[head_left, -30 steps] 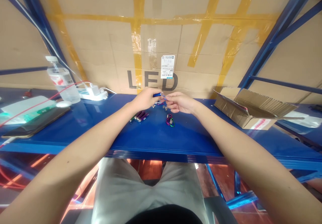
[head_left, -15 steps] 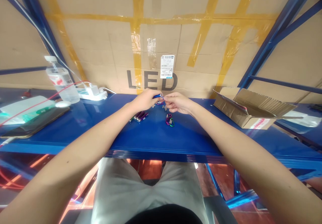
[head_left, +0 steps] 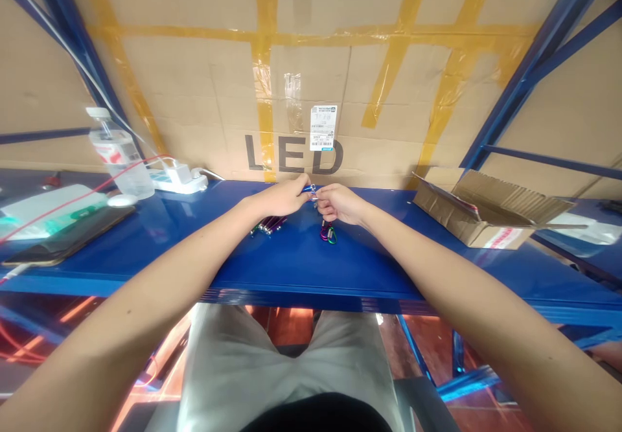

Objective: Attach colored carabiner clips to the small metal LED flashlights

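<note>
My left hand (head_left: 287,196) is closed on a slim blue metal tube (head_left: 308,188) with a silvery end, perhaps a mini flashlight. Pinched at that end, my right hand (head_left: 341,203) holds something tiny that I cannot make out. Under and beside the left hand lie several dark and purple metal tubes (head_left: 273,225) with shiny ends, partly covered. Just below the right hand, small carabiners (head_left: 328,234) in purple-pink and green rest on the tabletop. Small metal bits between the hands are mostly hidden by my fingers.
An open cardboard box (head_left: 486,215) stands on the blue table (head_left: 311,270) at right. At left are a water bottle (head_left: 121,160), a power strip (head_left: 182,182), a tissue pack (head_left: 53,208) and a dark tablet-like slab (head_left: 72,241). A large taped carton (head_left: 214,95) walls off the back.
Both hands have shifted slightly; the right one sits a little lower and further left, now covering part of the carabiners and small bits. The left hand still grips the blue tube.
</note>
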